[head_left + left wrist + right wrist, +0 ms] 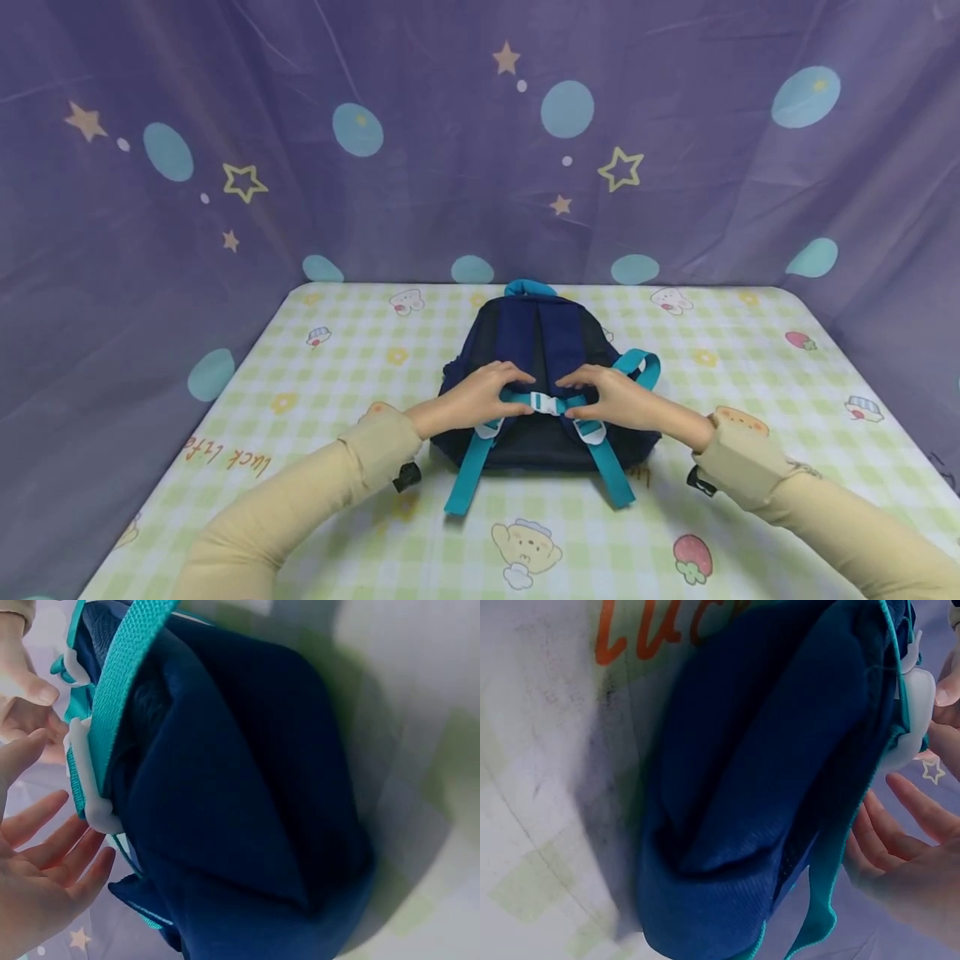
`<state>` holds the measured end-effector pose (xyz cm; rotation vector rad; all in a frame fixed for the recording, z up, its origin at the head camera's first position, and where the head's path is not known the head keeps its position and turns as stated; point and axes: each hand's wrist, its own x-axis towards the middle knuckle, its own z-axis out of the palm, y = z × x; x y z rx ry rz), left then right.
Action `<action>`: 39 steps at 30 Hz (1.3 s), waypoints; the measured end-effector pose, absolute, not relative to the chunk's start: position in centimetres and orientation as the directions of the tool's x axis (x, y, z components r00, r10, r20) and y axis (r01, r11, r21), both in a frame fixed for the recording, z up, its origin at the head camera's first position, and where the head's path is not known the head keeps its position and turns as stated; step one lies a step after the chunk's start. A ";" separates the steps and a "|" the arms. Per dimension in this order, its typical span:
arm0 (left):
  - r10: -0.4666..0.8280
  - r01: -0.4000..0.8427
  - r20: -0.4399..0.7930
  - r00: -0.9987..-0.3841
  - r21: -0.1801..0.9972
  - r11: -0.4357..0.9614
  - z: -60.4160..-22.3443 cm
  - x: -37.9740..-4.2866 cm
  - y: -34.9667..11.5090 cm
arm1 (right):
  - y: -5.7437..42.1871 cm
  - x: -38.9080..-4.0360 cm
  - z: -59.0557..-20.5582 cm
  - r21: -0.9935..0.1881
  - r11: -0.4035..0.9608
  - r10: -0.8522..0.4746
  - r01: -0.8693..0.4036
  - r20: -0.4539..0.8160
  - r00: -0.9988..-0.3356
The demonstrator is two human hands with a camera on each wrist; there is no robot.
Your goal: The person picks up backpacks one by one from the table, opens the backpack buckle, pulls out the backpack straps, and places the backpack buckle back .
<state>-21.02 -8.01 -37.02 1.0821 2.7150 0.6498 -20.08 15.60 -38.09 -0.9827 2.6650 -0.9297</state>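
Observation:
A dark blue backpack (517,333) lies on the table with its shoulder straps facing up. Across them runs a teal strap with a white buckle (545,404), whose halves look joined. My left hand (483,392) is at the buckle's left side, thumb and fingers parted around the strap. On the other side my right hand (618,396) mirrors it, its thumb close to the strap. Both wrist views show spread, relaxed fingers; whether either hand touches the strap is hard to tell. White strap adjusters (90,776) sit beside the hands.
Teal webbing tails (467,477) hang from the adjusters towards the table's front. A teal loop (643,367) sticks out at the backpack's right. The checked tablecloth (337,533) covers the table, and a purple curtain (450,167) stands behind it.

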 end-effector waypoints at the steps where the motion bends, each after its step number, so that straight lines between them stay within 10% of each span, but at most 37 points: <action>1: 0.683 0.617 0.017 -0.731 0.445 0.649 -37.1 -21.0 -8.0 | 15.5 -20.1 -38.2 -0.604 0.590 -0.635 -0.536 0.063 -0.770; 39: 0.680 0.615 0.165 -0.714 0.611 0.497 -38.5 -21.1 -7.9 | 13.4 -20.6 -38.6 -0.548 0.598 -0.592 -0.585 0.190 -0.783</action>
